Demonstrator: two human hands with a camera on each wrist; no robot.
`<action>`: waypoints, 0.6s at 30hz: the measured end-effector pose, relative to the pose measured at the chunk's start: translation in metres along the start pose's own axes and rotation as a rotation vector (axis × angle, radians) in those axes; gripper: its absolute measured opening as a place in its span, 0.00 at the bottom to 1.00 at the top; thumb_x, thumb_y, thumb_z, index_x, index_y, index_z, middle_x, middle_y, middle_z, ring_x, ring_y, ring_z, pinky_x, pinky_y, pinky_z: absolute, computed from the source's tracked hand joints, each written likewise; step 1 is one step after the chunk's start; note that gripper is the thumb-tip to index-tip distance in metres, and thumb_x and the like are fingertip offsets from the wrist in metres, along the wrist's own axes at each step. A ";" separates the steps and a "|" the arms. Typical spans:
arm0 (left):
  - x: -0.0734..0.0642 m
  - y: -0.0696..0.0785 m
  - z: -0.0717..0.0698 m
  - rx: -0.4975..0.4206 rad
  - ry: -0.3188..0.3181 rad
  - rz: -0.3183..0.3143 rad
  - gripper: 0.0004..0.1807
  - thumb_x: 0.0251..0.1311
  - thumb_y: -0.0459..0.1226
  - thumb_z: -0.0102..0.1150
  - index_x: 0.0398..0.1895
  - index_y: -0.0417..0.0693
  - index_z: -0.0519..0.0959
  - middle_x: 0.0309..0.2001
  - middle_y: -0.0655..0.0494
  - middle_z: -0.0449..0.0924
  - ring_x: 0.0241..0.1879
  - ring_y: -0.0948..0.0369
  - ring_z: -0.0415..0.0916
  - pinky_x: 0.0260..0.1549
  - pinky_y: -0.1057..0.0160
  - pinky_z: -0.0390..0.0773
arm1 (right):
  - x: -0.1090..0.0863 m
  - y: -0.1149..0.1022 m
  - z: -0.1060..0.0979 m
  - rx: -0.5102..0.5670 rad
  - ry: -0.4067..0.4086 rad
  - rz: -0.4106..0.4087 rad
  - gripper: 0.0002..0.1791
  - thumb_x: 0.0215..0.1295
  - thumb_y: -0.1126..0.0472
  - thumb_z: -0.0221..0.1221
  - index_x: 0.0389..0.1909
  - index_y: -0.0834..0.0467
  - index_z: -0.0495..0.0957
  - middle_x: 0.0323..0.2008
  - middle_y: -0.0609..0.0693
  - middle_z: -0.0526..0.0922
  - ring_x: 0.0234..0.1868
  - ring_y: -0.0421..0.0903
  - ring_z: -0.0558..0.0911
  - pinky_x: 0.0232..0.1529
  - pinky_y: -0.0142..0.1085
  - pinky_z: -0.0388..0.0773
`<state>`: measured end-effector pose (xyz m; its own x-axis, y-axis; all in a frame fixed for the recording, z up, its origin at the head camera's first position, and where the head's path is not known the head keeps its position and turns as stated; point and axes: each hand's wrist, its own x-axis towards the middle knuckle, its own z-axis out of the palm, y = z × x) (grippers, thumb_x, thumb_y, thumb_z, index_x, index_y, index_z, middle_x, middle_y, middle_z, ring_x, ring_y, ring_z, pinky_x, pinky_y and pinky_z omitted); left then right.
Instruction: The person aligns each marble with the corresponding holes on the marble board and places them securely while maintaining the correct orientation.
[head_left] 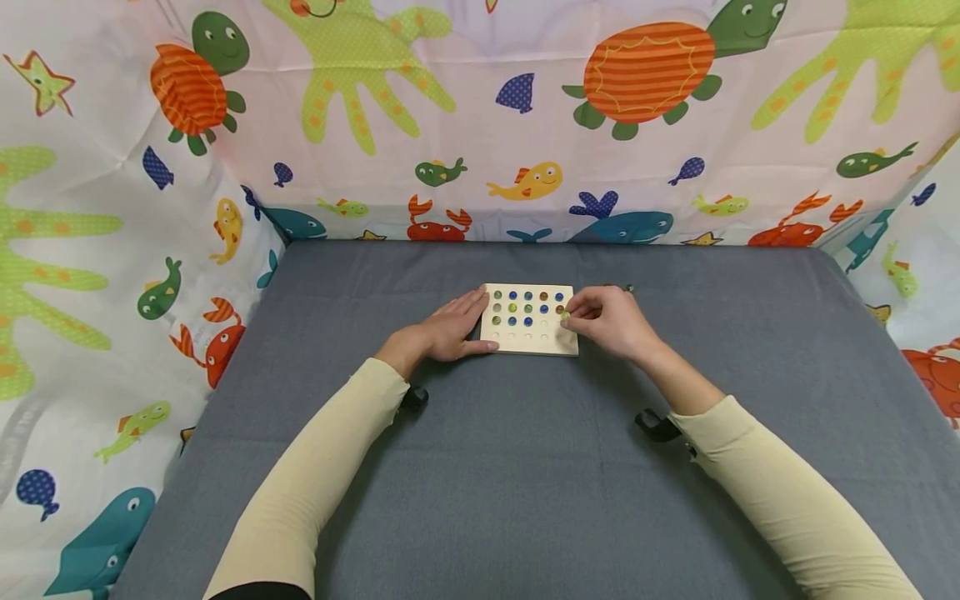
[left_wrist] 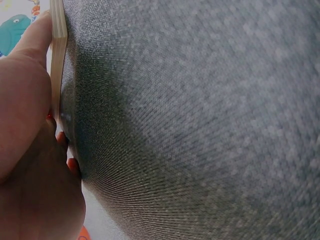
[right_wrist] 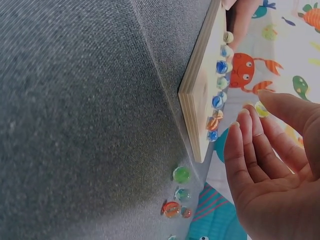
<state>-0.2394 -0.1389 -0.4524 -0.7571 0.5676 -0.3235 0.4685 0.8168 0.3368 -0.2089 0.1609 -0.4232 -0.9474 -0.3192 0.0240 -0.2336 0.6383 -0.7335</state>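
The right hand point(head_left: 611, 321) has its thumb and index finger pinched on a small, clear yellow-green glass marble point(right_wrist: 261, 109), held up off the surface by the right side of a pale, rectangular wooden board point(head_left: 525, 344). The left hand point(head_left: 452, 329) lies with fingers extended against the board's left edge, its thumb at the near corner. The board sits flat on a grey-cloth-covered desk point(head_left: 495, 467), blue, green, yellow and brownish marbles filling its two far rows; three sit in the third, and round hollows show in the nearest. Loose green and orange marbles point(right_wrist: 181, 174) rest beyond its right side.
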 end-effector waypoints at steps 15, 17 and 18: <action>0.001 -0.001 0.001 -0.002 0.005 -0.002 0.53 0.73 0.64 0.47 0.84 0.45 0.35 0.84 0.51 0.28 0.82 0.55 0.29 0.79 0.53 0.38 | 0.009 0.001 0.009 -0.012 0.011 0.002 0.11 0.68 0.62 0.67 0.45 0.65 0.85 0.37 0.57 0.86 0.37 0.51 0.82 0.37 0.39 0.78; 0.001 -0.001 0.001 -0.001 0.001 0.001 0.53 0.74 0.63 0.46 0.84 0.45 0.34 0.84 0.50 0.27 0.82 0.55 0.29 0.79 0.53 0.37 | 0.010 0.001 0.010 -0.014 0.010 0.007 0.10 0.68 0.62 0.67 0.45 0.65 0.85 0.36 0.57 0.86 0.37 0.50 0.82 0.37 0.39 0.78; 0.000 -0.001 0.001 0.000 0.000 0.002 0.53 0.74 0.63 0.46 0.84 0.44 0.34 0.84 0.50 0.27 0.82 0.54 0.29 0.79 0.53 0.37 | 0.011 0.001 0.011 -0.015 0.009 0.006 0.10 0.68 0.62 0.67 0.44 0.64 0.85 0.36 0.57 0.86 0.37 0.50 0.82 0.37 0.39 0.78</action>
<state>-0.2398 -0.1394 -0.4537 -0.7561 0.5690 -0.3233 0.4697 0.8158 0.3374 -0.2168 0.1510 -0.4310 -0.9508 -0.3089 0.0255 -0.2308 0.6507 -0.7235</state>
